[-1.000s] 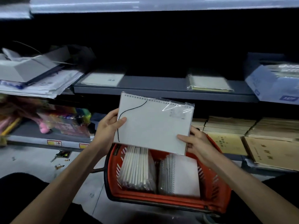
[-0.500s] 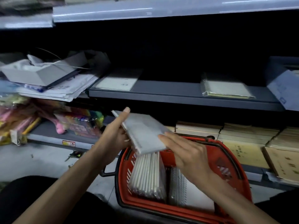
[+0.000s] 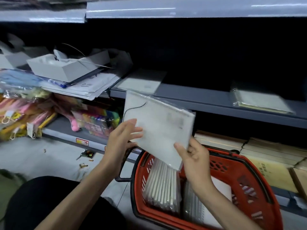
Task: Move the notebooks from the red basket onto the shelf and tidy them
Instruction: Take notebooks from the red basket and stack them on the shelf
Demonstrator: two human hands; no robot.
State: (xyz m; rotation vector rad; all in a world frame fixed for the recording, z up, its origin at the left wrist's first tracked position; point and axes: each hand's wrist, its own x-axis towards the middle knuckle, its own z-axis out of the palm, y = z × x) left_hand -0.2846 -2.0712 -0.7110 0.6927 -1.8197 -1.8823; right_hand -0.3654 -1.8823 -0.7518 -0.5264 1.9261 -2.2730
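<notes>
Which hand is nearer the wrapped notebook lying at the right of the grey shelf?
Right. The right hand sits below and left of the shelf notebook; the left hand is farther left, across the held notebook.

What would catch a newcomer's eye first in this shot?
A white plastic-wrapped notebook, held mid-frame between the left hand and right hand. Just below, the red plastic basket on the floor holds more wrapped notebooks; colourful packaged goods crowd the lower shelf at left.
</notes>
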